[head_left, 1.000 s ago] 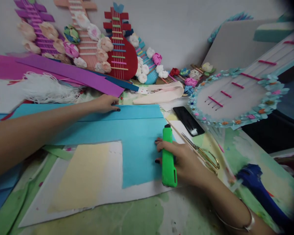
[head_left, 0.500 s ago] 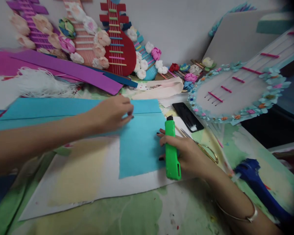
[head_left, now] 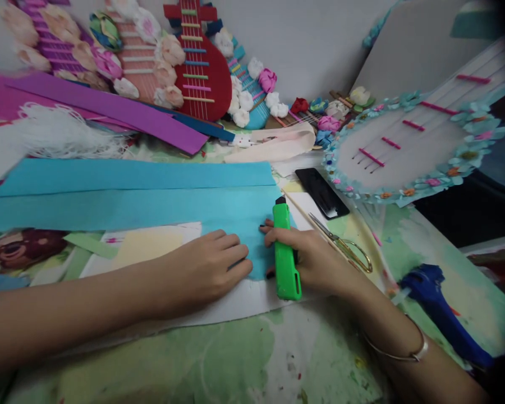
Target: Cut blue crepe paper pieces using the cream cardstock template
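"What colour is that cutter (head_left: 284,258)?"
"Bright green, black at the tip, and the sheet (head_left: 130,209) is turquoise."
"And the worktop (head_left: 227,359)?"
"Blotchy green and white, with small red specks."

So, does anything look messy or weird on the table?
A bit: the white strings on the left are a loose tangle beyond the blue sheet, and the table cover has little specks near the front.

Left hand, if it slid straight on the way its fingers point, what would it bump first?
Probably the fingertips of the right hand, poking out past the green utility knife it holds, though heights are hard to tell.
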The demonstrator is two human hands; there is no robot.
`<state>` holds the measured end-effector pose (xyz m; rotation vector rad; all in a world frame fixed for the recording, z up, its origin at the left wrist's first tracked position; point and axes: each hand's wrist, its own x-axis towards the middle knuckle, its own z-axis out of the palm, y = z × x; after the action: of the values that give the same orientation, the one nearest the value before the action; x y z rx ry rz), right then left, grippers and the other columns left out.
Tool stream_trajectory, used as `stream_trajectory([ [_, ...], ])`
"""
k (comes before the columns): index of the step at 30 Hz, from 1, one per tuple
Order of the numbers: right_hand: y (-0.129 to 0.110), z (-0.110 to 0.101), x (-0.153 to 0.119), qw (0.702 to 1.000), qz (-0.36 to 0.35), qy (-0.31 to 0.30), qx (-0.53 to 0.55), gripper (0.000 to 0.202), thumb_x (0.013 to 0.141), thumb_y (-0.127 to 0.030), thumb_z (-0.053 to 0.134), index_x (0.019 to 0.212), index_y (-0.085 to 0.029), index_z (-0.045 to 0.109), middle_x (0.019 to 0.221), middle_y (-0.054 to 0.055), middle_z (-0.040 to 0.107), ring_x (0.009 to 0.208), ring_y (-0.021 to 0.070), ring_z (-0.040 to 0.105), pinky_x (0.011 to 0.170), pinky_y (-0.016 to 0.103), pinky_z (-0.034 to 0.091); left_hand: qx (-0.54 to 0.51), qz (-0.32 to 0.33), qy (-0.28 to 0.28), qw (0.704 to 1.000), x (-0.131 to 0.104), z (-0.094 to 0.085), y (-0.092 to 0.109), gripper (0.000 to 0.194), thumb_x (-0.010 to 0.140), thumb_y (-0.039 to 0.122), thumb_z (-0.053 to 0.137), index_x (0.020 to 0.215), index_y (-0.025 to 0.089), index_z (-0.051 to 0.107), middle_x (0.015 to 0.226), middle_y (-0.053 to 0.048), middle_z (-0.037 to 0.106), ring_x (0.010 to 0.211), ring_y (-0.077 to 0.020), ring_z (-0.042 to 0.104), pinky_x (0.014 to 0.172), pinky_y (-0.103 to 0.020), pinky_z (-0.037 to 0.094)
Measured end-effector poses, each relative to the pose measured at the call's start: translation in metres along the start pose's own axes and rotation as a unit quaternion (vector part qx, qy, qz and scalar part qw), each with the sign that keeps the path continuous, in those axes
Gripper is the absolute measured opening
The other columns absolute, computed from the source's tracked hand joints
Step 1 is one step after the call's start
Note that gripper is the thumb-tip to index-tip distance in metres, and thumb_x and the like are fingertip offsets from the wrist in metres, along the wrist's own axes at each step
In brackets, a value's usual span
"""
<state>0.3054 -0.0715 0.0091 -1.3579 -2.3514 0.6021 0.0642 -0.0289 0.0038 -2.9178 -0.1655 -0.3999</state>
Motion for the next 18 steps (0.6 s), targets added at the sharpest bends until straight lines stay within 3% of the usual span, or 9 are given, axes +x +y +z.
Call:
stream_trajectory([
  [7, -0.002, 0.001, -0.002, 1.000, 0.001, -0.005, -0.012, 0.032, 0.078, -0.027, 0.072, 0.108, -0.024, 0.061, 0.105, 0.009, 0.071, 0.105, 0.0279, 0.066, 0.085, 0.036, 0.053, 0.030, 0.007, 0.014, 0.999, 0.004, -0.003, 0.003, 0.026, 0.094, 0.007, 0.040, 0.082, 0.013, 0.063, 0.078, -0.010, 0.065, 0.070, -0.0216, 0.059, 0.064, -0.035, 0.051],
  [12, -0.001, 0.009, 0.000, 0.997, -0.010, 0.067, 0.033, 0.030, 0.080, -0.037, 0.073, 0.104, -0.024, 0.060, 0.113, 0.009, 0.069, 0.117, 0.0283, 0.061, 0.092, 0.040, 0.052, 0.015, -0.016, 0.074, 0.997, 0.001, 0.000, 0.016, 0.027, 0.093, 0.005, 0.041, 0.094, 0.014, 0.066, 0.087, -0.012, 0.070, 0.081, -0.0225, 0.066, 0.073, -0.038, 0.055],
  [18, 0.008, 0.017, 0.003, 0.995, 0.006, 0.060, 0.076, 0.031, 0.078, -0.034, 0.074, 0.103, -0.026, 0.058, 0.128, 0.008, 0.064, 0.129, 0.0287, 0.053, 0.099, 0.042, 0.050, 0.076, 0.008, 0.102, 0.992, -0.009, 0.005, 0.022, 0.032, 0.092, 0.001, 0.037, 0.101, -0.001, 0.068, 0.103, -0.021, 0.073, 0.094, -0.0302, 0.070, 0.072, -0.041, 0.058],
])
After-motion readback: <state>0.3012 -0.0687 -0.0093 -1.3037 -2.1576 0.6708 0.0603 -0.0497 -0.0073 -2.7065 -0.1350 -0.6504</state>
